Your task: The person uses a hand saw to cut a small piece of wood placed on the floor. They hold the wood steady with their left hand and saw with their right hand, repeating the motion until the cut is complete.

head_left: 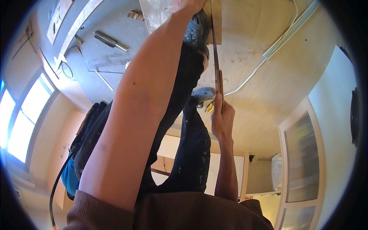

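Observation:
My right hand [224,117] is closed around the wooden handle [219,80] of a long, narrow saw [214,46], which points toward the top of the view beside a brown board [217,27]. My left hand [188,5] reaches to the top edge above my dark shoe [195,32], near the board and a pale, stained panel [151,15]; its fingers are mostly hidden. My other shoe [203,93] is left of the saw handle, with a small yellow object [210,109] below it.
A metal cylindrical tool [109,41], pale strips [76,28] and scraps lie at upper left. White trunking [287,30] and a cable [245,80] run at the right. A window [30,115], cabinets [237,180] and a glazed door [301,157] surround me. A black hose [55,184] hangs at lower left.

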{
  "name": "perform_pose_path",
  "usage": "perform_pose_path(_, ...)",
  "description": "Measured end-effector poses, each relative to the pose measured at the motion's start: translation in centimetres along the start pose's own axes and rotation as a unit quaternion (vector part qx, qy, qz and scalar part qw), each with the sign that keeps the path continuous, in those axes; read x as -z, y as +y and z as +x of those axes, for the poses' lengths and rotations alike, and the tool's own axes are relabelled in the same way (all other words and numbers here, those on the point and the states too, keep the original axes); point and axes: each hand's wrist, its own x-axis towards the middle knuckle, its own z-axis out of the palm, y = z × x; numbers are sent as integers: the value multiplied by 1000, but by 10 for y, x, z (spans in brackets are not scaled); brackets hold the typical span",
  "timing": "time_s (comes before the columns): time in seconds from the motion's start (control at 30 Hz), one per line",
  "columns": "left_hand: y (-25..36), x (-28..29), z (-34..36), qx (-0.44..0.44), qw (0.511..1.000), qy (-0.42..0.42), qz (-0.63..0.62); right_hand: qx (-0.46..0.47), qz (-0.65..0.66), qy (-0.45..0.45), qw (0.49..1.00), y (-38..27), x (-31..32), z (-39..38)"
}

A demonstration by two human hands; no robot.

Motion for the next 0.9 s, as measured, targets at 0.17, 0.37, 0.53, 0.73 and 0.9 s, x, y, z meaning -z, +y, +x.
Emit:
perform_pose_path(0.17,-5,1,0,-22,999,15,25,53,-24,31,998,-20,-22,59)
perform_pose_path(0.37,16,5,-13,-10,999,6,39,20,5,12,1000,31,-10,11)
perform_pose_path(0.53,-23,-8,36,-26,999,18,1,93,9,33,995,-1,-37,71)
perform_pose_path(0.73,-27,-17,28,-48,997,61,2,36,13,-6,999,37,-4,14)
perform_pose_path(0.9,-11,-17,17,-30,996,69,-37,25,-16,11,1000,12,-34,60)
